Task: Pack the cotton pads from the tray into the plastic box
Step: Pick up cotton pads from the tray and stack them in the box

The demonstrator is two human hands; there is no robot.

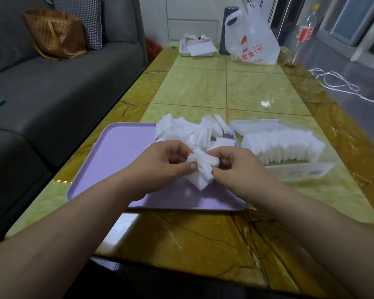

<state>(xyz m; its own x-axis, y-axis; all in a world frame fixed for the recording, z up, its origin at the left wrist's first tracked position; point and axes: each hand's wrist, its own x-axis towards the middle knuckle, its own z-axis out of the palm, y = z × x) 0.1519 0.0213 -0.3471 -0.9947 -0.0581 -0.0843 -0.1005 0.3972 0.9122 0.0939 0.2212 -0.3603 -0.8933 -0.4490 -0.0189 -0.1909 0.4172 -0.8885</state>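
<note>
A lilac tray (117, 160) lies on the yellow marble table. At its far right corner sits a loose pile of white square cotton pads (192, 131). Above the tray's middle, my left hand (166, 162) and my right hand (240, 169) both pinch a small bunch of cotton pads (202, 169), one from each side. To the right of the tray stands the clear plastic box (298, 169), holding a packed row of upright pads (283, 145) that rises above its rim.
A grey sofa (52, 93) with a brown bag runs along the table's left side. At the table's far end are a white tray with papers (198, 48), a dark bottle, a white plastic bag (253, 39) and a clear bottle (300, 37). White cord (337, 83) lies on the floor, right.
</note>
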